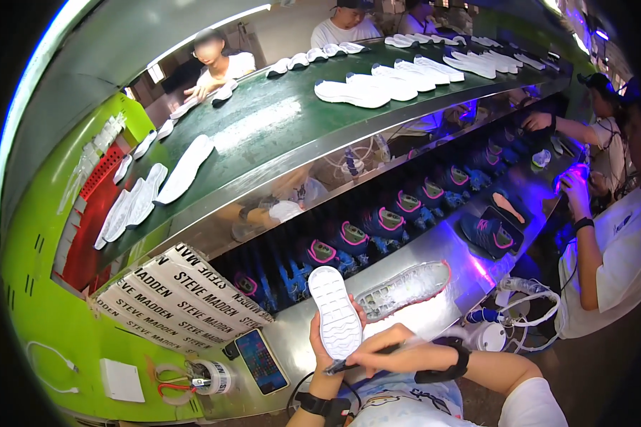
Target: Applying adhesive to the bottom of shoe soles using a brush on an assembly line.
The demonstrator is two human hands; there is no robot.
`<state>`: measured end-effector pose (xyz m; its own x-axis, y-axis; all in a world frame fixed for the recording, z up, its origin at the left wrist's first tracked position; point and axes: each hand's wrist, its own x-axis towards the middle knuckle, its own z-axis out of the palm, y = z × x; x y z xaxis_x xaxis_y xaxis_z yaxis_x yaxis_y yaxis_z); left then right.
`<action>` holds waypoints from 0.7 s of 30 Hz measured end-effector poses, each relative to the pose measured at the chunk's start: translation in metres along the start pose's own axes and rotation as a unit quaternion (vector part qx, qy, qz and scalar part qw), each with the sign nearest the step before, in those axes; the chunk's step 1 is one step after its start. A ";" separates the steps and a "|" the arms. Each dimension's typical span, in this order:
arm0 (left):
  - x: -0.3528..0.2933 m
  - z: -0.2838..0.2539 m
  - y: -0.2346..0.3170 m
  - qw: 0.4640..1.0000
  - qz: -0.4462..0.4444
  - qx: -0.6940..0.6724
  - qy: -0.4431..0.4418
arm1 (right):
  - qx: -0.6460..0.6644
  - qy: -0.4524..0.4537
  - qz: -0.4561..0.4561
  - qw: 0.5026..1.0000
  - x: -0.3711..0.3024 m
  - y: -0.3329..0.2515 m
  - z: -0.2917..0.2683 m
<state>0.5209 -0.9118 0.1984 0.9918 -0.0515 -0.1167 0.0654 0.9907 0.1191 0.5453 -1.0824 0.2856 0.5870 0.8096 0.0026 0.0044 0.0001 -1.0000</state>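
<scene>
A white shoe sole (pixel 336 313) stands upright with its grooved tread showing. My left hand (pixel 321 349) is wrapped round it, fingertips showing at its right edge. Close to the sole's lower end, my right hand (pixel 395 350) is closed in a pinch on a slim dark tool (pixel 336 367). The tool's dark tip is at or near the sole's end; whether it touches I cannot tell. Just beyond my hands, a clear sole-shaped tray with a pinkish rim (pixel 406 290) lies on the metal worktop (pixel 303 359).
A green conveyor belt (pixel 263 153) carries several white soles (pixel 352 91). On a lower line stand dark shoes with pink collars (pixel 352 235). At left are a patterned box (pixel 185 299), a phone (pixel 261 361) and a tool cup (pixel 210 377). Co-workers (pixel 598 263) stand around.
</scene>
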 end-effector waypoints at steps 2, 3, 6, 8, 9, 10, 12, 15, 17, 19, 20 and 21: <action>0.002 0.004 0.006 0.998 -0.035 0.041 -0.021 | 0.092 0.061 0.061 0.992 0.005 -0.007 -0.008; 0.005 0.013 0.009 0.998 -0.044 0.032 -0.031 | 0.012 0.057 -0.009 0.998 0.011 -0.003 -0.011; 0.008 0.006 0.021 0.988 -0.120 0.080 -0.051 | 0.040 -0.070 0.123 0.989 -0.001 -0.022 -0.025; 0.012 0.020 0.022 0.980 -0.161 0.106 -0.051 | 0.016 -0.058 0.022 0.998 0.002 -0.023 -0.030; 0.016 0.033 0.021 0.977 -0.167 0.129 -0.043 | -0.038 -0.053 -0.118 0.991 0.006 -0.019 -0.030; 0.016 0.043 0.022 0.968 -0.187 0.169 -0.001 | -0.116 -0.069 -0.197 0.971 0.005 -0.016 -0.035; 0.017 0.044 0.032 0.950 -0.230 0.206 0.045 | -0.090 -0.091 -0.098 0.987 -0.005 -0.026 -0.042; 0.029 0.075 0.028 0.906 -0.312 0.265 0.107 | -0.058 -0.045 -0.119 0.990 -0.005 -0.026 -0.040; 0.036 0.069 0.026 0.867 -0.369 0.315 0.114 | -0.163 -0.105 -0.189 0.963 -0.007 -0.021 -0.043; 0.041 0.069 0.026 0.847 -0.349 0.387 0.100 | -0.213 -0.130 -0.126 0.960 -0.014 -0.027 -0.050; 0.049 0.075 0.028 0.845 -0.369 0.371 0.112 | -0.184 -0.082 -0.166 0.965 -0.011 -0.031 -0.053; 0.048 0.078 0.029 0.841 -0.390 0.353 0.128 | -0.150 -0.034 -0.203 0.967 -0.011 -0.033 -0.052</action>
<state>0.5789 -0.8955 0.2732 0.5679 -0.5324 -0.6277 0.8227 0.3421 0.4541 0.5809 -1.1222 0.3190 0.4337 0.8148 0.3846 0.4637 0.1641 -0.8707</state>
